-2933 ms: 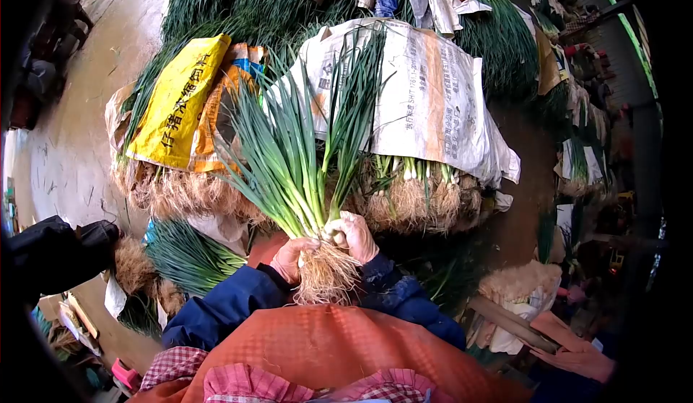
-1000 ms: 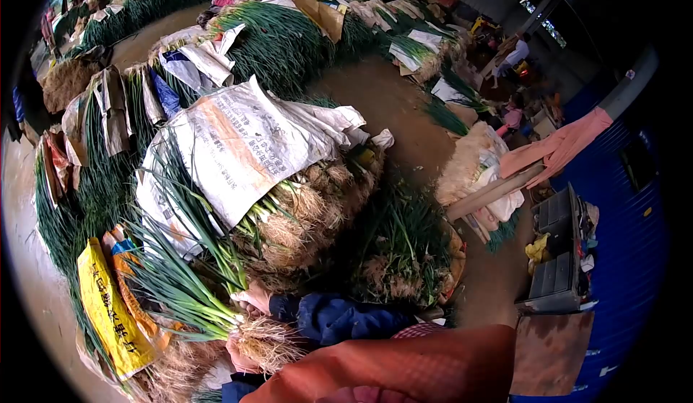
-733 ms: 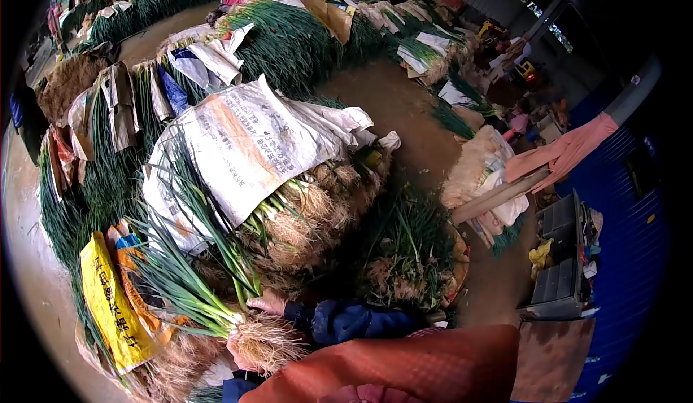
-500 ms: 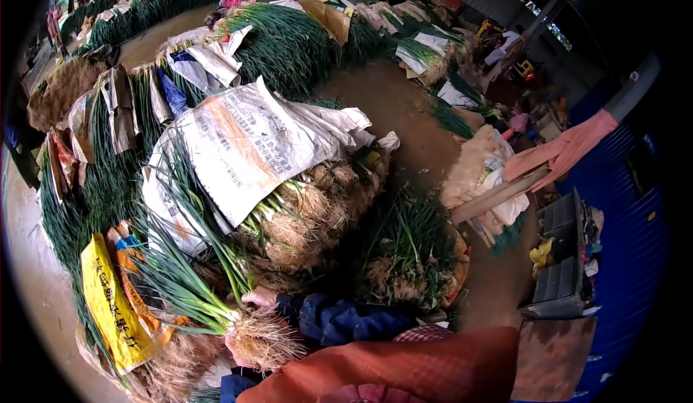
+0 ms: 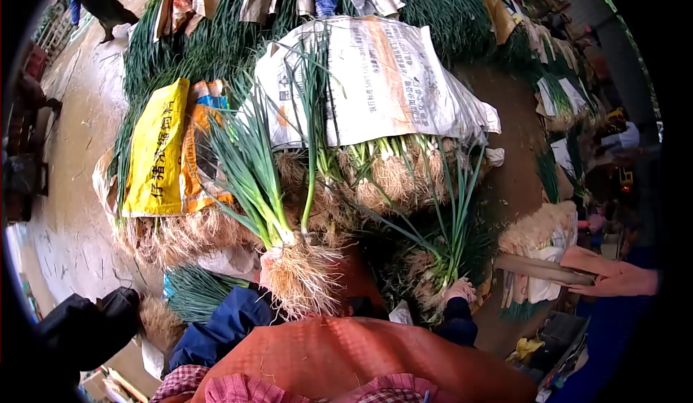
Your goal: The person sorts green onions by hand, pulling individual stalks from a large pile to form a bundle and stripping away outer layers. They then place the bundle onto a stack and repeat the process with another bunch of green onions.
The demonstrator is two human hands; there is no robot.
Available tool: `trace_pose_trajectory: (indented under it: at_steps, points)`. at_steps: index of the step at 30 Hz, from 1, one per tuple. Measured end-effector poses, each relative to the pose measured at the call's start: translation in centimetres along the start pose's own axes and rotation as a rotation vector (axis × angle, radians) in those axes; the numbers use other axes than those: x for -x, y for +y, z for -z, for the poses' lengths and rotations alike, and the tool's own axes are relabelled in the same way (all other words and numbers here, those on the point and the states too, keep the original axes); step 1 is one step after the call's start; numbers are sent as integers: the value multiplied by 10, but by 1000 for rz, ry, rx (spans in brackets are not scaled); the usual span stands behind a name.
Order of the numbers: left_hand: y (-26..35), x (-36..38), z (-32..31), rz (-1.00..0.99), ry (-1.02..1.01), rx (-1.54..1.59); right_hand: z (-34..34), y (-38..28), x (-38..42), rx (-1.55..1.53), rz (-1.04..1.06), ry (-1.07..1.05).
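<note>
My left hand (image 5: pixel 270 267), mostly hidden behind roots, is closed round a bunch of green onions (image 5: pixel 271 215). The bunch stands upright in front of my chest, its pale tangled roots (image 5: pixel 307 277) hanging over my apron and its long leaves pointing away from me. Off to the right, my right hand (image 5: pixel 460 290) is closed at the lower stems of other green onions (image 5: pixel 453 248) on a loose heap. A printed white sack (image 5: pixel 375 78) covers a large stack of green onions ahead, with the roots (image 5: pixel 393 176) sticking out toward me.
A yellow sack (image 5: pixel 155 150) and an orange sack (image 5: pixel 202 150) cover more onions at left. Beyond lies a long row of green onions (image 5: pixel 195 49). A wooden pole (image 5: pixel 534 267) with pinkish cloth (image 5: pixel 613 273) juts in at right. Someone's dark-clothed legs (image 5: pixel 105 2) show at upper left.
My view has turned. My right hand has left the bunch in my left hand and moved right to the loose heap. The held bunch is more upright.
</note>
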State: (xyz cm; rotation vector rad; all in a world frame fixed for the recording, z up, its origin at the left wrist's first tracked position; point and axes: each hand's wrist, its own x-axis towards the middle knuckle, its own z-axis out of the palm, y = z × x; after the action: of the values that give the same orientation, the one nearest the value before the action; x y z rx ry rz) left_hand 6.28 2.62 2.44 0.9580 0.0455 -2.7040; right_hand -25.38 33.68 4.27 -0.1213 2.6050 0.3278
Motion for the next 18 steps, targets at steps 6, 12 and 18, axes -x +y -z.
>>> trace_pose_trajectory:
  at_steps: [6, 12, 18]
  points:
    - [-3, 2, 2, -23, 12, 14, 21, -235, 75, -1256, 802, -1104]
    - [2, 6, 9, -72, 8, 34, 3, -295, 113, -1286, 822, -1203]
    - [3, 8, 27, -109, -15, 78, -16, -281, 114, -1145, 1110, -452]
